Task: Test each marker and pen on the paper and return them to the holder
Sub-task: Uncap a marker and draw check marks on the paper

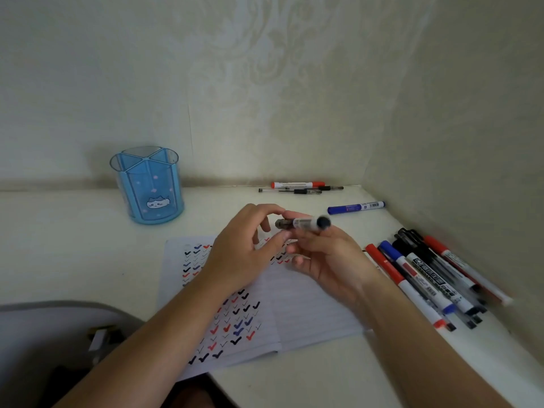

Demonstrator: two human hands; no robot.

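My right hand (pixel 326 257) grips a black-capped marker (pixel 306 223) by its white barrel, held level above the paper (pixel 309 307). My left hand (pixel 244 248) pinches the marker's dark left end with thumb and fingertips. The lined paper lies on the white desk and bears rows of black, red and blue check marks. The blue see-through pen holder (pixel 148 185) with a cat picture stands upright at the back left, and no pens show inside it.
A pile of several markers and pens (pixel 426 275) lies along the right wall. A blue marker (pixel 356 207) and a red marker with thin pens (pixel 298 187) lie near the back wall. A grey chair edge (pixel 59 307) is at the lower left.
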